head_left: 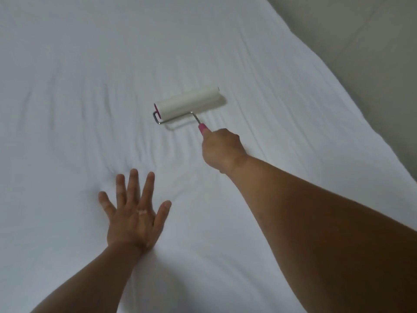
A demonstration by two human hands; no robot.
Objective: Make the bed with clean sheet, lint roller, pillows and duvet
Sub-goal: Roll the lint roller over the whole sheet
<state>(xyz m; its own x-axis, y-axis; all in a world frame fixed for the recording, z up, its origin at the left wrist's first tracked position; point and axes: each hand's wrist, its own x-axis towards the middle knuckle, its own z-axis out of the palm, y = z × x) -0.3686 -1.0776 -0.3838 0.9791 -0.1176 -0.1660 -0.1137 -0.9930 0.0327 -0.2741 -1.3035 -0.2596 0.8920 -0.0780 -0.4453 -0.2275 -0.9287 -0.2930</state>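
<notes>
A white sheet [90, 86] covers the bed and fills most of the view, with soft wrinkles running through its middle. A lint roller [188, 103] with a white drum, a metal frame and a pink handle rests its drum on the sheet near the centre. My right hand [220, 150] is shut around the pink handle, just below and right of the drum. My left hand [135, 213] lies flat on the sheet with fingers spread, lower left of the roller, holding nothing. No pillows or duvet are in view.
The bed's right edge [352, 109] runs diagonally from the top middle to the right side. Beyond it lies a beige floor [372, 41].
</notes>
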